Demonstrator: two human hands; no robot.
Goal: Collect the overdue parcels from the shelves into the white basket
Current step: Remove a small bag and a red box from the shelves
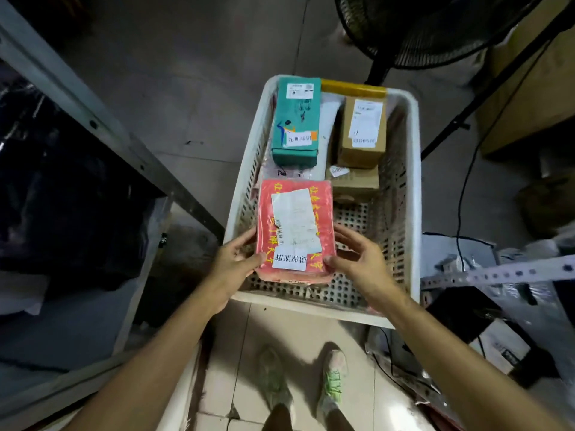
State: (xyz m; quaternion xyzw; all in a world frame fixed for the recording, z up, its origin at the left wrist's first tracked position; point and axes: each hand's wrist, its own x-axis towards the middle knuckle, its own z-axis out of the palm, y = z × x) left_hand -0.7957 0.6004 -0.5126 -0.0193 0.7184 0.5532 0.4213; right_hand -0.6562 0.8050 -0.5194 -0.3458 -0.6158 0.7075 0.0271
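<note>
A white perforated basket [412,194] stands on the floor in front of me. I hold a flat red parcel [323,197] with white labels over the basket's near end. My left hand [236,262] grips its left edge, thumb on top. My right hand [357,256] grips its right edge, thumb on the near corner. Farther in the basket lie a teal box [295,119], a brown box [362,132] atop another brown box [354,180], and a white bag [328,119] between them.
A grey metal shelf rack [77,104] with dark bagged parcels [62,197] runs along my left. A black fan [435,29] on its stand rises behind the basket. Cardboard boxes [535,98], cables and packages crowd the right. My feet [301,381] stand on tiles.
</note>
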